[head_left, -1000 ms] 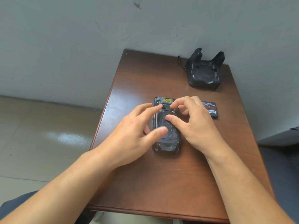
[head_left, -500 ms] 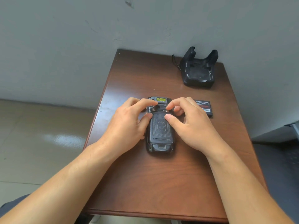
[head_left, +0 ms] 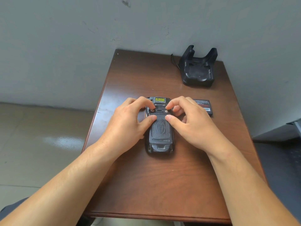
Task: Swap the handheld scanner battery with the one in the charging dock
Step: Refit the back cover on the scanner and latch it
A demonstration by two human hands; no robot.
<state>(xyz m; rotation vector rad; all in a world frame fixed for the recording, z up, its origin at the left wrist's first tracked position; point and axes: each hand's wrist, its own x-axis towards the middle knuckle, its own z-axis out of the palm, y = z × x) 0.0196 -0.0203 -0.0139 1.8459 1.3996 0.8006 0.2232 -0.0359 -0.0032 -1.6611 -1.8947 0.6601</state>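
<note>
Both hands have closed in since a second ago, when the left hovered spread over the device; each forefinger and thumb now pinches at its upper back.

Table [head_left: 162, 185]: dark brown wood, set against a grey wall [head_left: 65, 46].

Left hand [head_left: 127, 126]: fingers curled, thumb on the textured battery cover, forefinger at the left silver latch [head_left: 152, 110]. Nothing clamped inside it.

Right hand [head_left: 193, 126]: mirrored pose, thumb on the cover, forefinger at the right silver latch [head_left: 166, 111]. Nothing clamped inside it.

Handheld scanner [head_left: 160, 136]: black, face down at table centre between the hands, yellow label at its far end, battery cover in place.

Charging dock [head_left: 197, 70]: black, far right corner by the wall, cradle showing no battery, thin cable [head_left: 175, 62] at its left.

Battery [head_left: 205, 106]: flat black pack with barcode label, lying on the table just right of the right hand, between scanner and dock.
</note>
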